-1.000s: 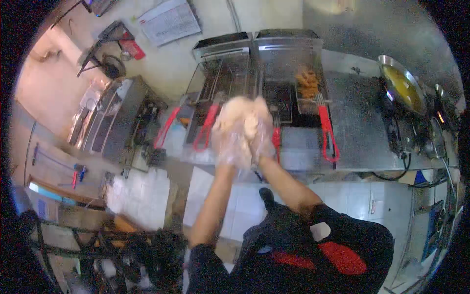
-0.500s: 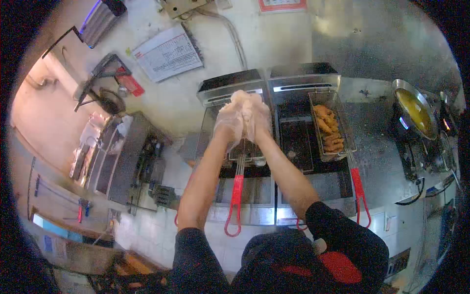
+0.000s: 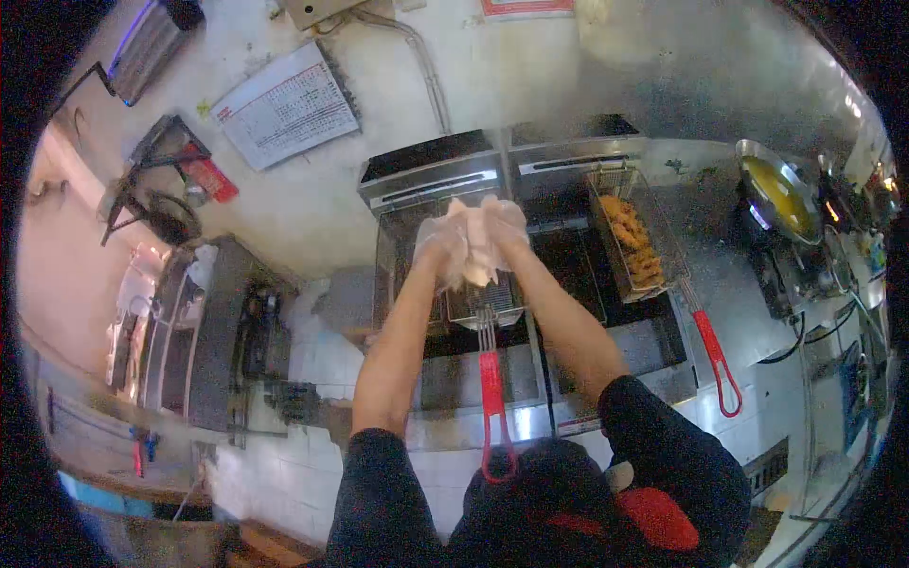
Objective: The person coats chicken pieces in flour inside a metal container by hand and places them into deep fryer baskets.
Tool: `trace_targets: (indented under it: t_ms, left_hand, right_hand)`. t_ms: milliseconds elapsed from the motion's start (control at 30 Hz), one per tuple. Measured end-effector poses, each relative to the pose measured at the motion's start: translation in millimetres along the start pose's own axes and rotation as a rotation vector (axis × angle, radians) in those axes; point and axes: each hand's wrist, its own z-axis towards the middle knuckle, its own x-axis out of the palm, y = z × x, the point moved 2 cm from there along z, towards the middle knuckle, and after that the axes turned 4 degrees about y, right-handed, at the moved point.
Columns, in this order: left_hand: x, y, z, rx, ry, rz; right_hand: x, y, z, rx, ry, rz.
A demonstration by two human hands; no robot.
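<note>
Over the left fryer (image 3: 431, 180), my left hand (image 3: 438, 241) and my right hand (image 3: 508, 232) wear clear plastic gloves. Cupped close together, they hold a clump of pale, uncooked-looking food pieces (image 3: 477, 248) between the palms; the exact kind is not distinct. Just below is a wire fryer basket (image 3: 486, 310), its red handle (image 3: 492, 398) pointing toward me. Most of that basket is hidden by the hands. A second fryer basket (image 3: 674, 246), propped at the right fryer, holds golden-brown fried pieces (image 3: 632, 241).
A pan of yellow oil (image 3: 781, 194) sits on a burner to the right. At the left stand a dark metal unit (image 3: 218, 331) and a grey box (image 3: 350, 301). A printed sheet (image 3: 289, 106) hangs on the wall. The right basket's red handle (image 3: 717, 355) sticks out past the fryer's front.
The view has shifted slightly. Both hands have opened a little apart at the top and show more of the pale pieces. The left basket's handle now appears lower and further right.
</note>
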Motion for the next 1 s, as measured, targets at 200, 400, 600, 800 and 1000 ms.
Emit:
trace_targets:
  t_ms: [200, 400, 600, 800, 1000]
  left_hand:
    - [-23, -60, -25, -0.295, 0.042, -0.263]
    - [-41, -72, -51, -0.053, 0.069, 0.044]
    - [-73, -23, -48, -0.573, -0.185, -0.151]
    - [-147, -9, -109, -0.312, -0.081, 0.465]
    - [-131, 4, -290, -0.526, 0.192, -0.450]
  right_hand:
    - [-8, 23, 13, -0.277, -0.002, -0.432]
    - [-15, 58, -7, -0.349, 0.034, -0.437]
    - [26, 89, -24, -0.343, 0.432, -0.104]
    - [-20, 56, -29, -0.751, 0.081, -0.044]
    - [-88, -12, -216, 0.206, 0.475, 0.318]
